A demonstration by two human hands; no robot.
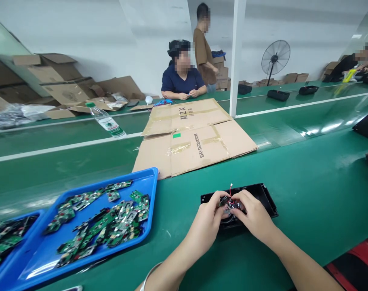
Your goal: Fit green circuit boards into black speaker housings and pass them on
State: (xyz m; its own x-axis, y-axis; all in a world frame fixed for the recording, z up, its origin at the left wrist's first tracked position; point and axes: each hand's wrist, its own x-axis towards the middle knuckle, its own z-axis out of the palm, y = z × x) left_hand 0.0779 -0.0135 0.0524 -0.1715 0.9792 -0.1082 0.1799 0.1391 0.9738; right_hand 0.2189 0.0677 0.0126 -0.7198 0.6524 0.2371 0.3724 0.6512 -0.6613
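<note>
Both hands meet over a black plastic housing (264, 198) that lies open on the green bench. My left hand (208, 216) is closed, its thumb and fingers pinching a small circuit board (223, 201). Across from it, my right hand (254, 214) is closed with its fingertips on the same small assembly, and my fingers hide much of it. A red wire (230, 190) with a white plug at its end rises between the hands. Below the fingers, part of a round rim shows inside the housing.
Blue trays (155, 202) of green circuit boards (120, 222) stand at left. Ahead lie a flattened carton (198, 137) and a water bottle (106, 121). A white post (234, 60) rises beyond. A person (184, 76) sits opposite; other people are farther back. Black housings (278, 95) sit on the far bench.
</note>
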